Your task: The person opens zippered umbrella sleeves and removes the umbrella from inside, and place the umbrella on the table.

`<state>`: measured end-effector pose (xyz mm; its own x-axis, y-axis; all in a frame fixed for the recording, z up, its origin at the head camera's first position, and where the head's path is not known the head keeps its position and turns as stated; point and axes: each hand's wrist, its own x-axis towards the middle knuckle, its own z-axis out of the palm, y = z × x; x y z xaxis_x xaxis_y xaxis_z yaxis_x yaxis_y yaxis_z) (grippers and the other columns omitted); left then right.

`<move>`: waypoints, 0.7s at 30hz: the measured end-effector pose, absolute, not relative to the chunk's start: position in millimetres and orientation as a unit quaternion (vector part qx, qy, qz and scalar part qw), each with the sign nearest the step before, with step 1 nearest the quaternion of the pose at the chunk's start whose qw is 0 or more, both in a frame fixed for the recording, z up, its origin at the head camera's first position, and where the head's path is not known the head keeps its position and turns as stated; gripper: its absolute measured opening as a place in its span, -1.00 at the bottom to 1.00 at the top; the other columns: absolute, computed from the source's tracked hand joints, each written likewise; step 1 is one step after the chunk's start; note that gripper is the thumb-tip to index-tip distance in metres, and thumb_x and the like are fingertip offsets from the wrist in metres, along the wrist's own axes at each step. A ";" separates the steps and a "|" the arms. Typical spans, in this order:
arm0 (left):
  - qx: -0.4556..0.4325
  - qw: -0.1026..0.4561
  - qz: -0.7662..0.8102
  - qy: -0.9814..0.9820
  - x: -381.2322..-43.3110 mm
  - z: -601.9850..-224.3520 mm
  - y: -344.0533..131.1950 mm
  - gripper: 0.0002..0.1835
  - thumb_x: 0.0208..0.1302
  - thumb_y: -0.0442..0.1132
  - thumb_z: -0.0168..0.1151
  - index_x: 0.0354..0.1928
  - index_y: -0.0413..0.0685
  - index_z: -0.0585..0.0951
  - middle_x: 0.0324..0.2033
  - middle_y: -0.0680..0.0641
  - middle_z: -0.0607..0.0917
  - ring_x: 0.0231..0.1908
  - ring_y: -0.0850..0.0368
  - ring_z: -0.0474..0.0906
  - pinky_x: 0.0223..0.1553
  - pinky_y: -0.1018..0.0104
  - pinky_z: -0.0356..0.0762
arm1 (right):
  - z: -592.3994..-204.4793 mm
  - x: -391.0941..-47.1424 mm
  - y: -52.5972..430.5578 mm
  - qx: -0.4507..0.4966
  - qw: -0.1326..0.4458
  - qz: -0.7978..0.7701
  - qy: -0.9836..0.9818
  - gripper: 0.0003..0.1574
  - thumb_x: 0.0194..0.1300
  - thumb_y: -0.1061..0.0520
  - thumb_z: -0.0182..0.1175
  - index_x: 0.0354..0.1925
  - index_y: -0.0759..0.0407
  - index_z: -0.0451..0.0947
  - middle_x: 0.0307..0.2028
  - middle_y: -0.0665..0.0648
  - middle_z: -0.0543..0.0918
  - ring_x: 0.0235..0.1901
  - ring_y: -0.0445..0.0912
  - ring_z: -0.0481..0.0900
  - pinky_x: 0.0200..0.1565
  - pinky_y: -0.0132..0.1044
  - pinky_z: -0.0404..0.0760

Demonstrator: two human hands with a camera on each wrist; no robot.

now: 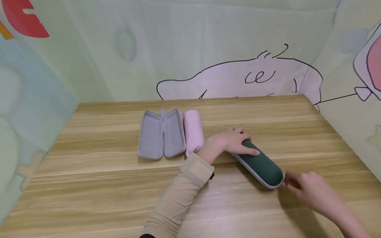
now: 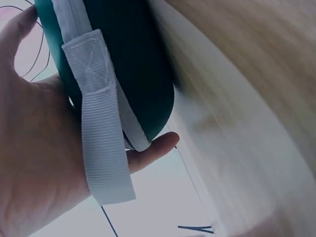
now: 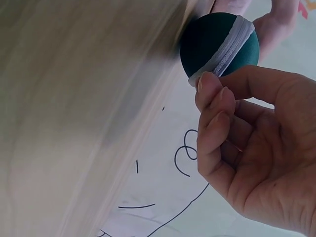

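A long green case (image 1: 263, 165) with a light grey zip edge lies slantwise on the table, its rounded near end to the right. My left hand (image 1: 230, 141) grips its far end from above, thumb along the top. In the left wrist view a pale webbing strap (image 2: 104, 143) hangs from that end beside the palm. At the near end, my right hand (image 1: 315, 190) pinches what looks like the zip's pull, mostly hidden by the fingertips. The zip (image 3: 232, 47) runs round this end in the right wrist view and looks closed there.
A grey hinged case (image 1: 151, 137) lies spread wide on the wooden table (image 1: 98, 188), left of my left hand. Beside it is a pink wrapped roll (image 1: 193, 130). A cartoon-printed cloth (image 1: 184, 49) stands behind the table and along its sides.
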<state>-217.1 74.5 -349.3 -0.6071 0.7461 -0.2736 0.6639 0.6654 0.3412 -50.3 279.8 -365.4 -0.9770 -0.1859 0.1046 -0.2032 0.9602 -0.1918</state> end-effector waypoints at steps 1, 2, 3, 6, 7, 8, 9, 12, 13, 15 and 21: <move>0.399 0.198 0.105 0.889 -217.1 -349.8 74.1 -0.28 0.06 0.48 -0.13 0.20 0.31 0.33 0.27 0.01 0.21 0.28 -0.01 0.09 0.17 0.02 0.30 | -366.2 -50.5 280.4 0.097 0.044 0.101 -0.989 -0.76 0.03 0.23 0.21 -0.58 -0.10 0.43 -0.74 -0.20 0.23 -0.70 -0.38 0.11 -0.64 -0.48 0.13; 0.401 0.197 0.106 0.888 -217.4 -350.6 73.9 -0.28 0.05 0.48 -0.12 0.19 0.31 0.34 0.26 0.02 0.23 0.27 0.00 0.10 0.17 0.06 0.30 | -367.1 -50.7 280.9 0.096 0.048 0.101 -0.989 -0.75 0.03 0.23 0.21 -0.58 -0.11 0.42 -0.74 -0.20 0.22 -0.70 -0.38 0.11 -0.64 -0.48 0.13; 0.403 0.197 0.108 0.887 -217.8 -351.3 73.8 -0.28 0.03 0.49 -0.10 0.19 0.31 0.34 0.24 0.02 0.24 0.25 0.01 0.11 0.16 0.08 0.31 | -367.7 -51.0 281.4 0.095 0.049 0.101 -0.989 -0.76 0.03 0.23 0.21 -0.57 -0.11 0.43 -0.74 -0.20 0.22 -0.70 -0.38 0.11 -0.64 -0.47 0.13; 0.407 0.197 0.115 0.884 -219.3 -353.4 73.6 -0.25 -0.01 0.49 -0.06 0.19 0.29 0.34 0.23 0.02 0.25 0.23 0.01 0.12 0.15 0.11 0.32 | -369.8 -51.2 282.3 0.094 0.061 0.101 -0.989 -0.75 0.02 0.24 0.21 -0.57 -0.11 0.43 -0.75 -0.20 0.21 -0.71 -0.38 0.09 -0.64 -0.47 0.12; 0.408 0.197 0.116 0.884 -219.3 -353.5 73.7 -0.24 -0.02 0.50 -0.04 0.19 0.29 0.34 0.23 0.02 0.24 0.23 0.01 0.11 0.15 0.12 0.32 | -370.1 -50.6 282.6 0.095 0.067 0.100 -0.988 -0.75 0.02 0.25 0.21 -0.57 -0.12 0.43 -0.75 -0.20 0.20 -0.71 -0.39 0.09 -0.64 -0.48 0.11; 0.408 0.198 0.119 0.883 -219.5 -353.6 73.6 -0.23 -0.03 0.49 -0.03 0.20 0.28 0.33 0.23 0.02 0.24 0.23 0.01 0.11 0.15 0.13 0.32 | -370.2 -50.0 282.8 0.094 0.070 0.099 -0.988 -0.75 0.01 0.25 0.21 -0.57 -0.12 0.43 -0.75 -0.20 0.20 -0.71 -0.39 0.08 -0.65 -0.48 0.11; 0.408 0.199 0.122 0.882 -219.4 -353.5 73.4 -0.22 -0.04 0.49 -0.01 0.20 0.28 0.33 0.23 0.02 0.24 0.23 0.01 0.11 0.15 0.13 0.32 | -370.2 -49.4 282.8 0.093 0.073 0.098 -0.988 -0.75 0.01 0.25 0.21 -0.57 -0.12 0.43 -0.75 -0.21 0.20 -0.71 -0.39 0.08 -0.65 -0.48 0.11; 0.403 0.206 0.127 0.883 -218.5 -352.7 72.7 -0.20 -0.05 0.49 0.01 0.21 0.28 0.32 0.24 0.03 0.22 0.25 0.01 0.08 0.16 0.13 0.31 | -369.7 -46.9 281.9 0.084 0.065 0.095 -0.990 -0.75 0.03 0.24 0.19 -0.56 -0.13 0.44 -0.75 -0.20 0.22 -0.71 -0.38 0.09 -0.64 -0.47 0.11; 0.401 0.208 0.128 0.883 -218.2 -352.6 72.5 -0.20 -0.06 0.49 0.01 0.21 0.29 0.32 0.25 0.04 0.21 0.26 0.02 0.07 0.17 0.13 0.30 | -369.3 -46.1 281.5 0.081 0.059 0.093 -0.991 -0.77 0.04 0.23 0.19 -0.55 -0.13 0.45 -0.74 -0.20 0.23 -0.71 -0.38 0.10 -0.64 -0.46 0.12; 0.398 0.211 0.130 0.883 -217.8 -352.8 72.2 -0.20 -0.06 0.50 0.02 0.21 0.29 0.32 0.25 0.04 0.20 0.26 0.02 0.06 0.17 0.12 0.30 | -368.9 -44.6 280.4 0.075 0.051 0.089 -0.992 -0.79 0.06 0.22 0.18 -0.53 -0.12 0.46 -0.74 -0.19 0.26 -0.70 -0.35 0.13 -0.63 -0.45 0.13; 0.393 0.209 0.132 0.886 -217.6 -353.1 71.1 -0.21 -0.06 0.50 0.02 0.20 0.29 0.33 0.24 0.05 0.21 0.25 0.02 0.08 0.18 0.11 0.29 | -369.9 -42.3 278.2 0.082 0.067 0.081 -0.991 -0.79 0.06 0.22 0.20 -0.53 -0.12 0.46 -0.71 -0.19 0.34 -0.69 -0.33 0.15 -0.61 -0.44 0.15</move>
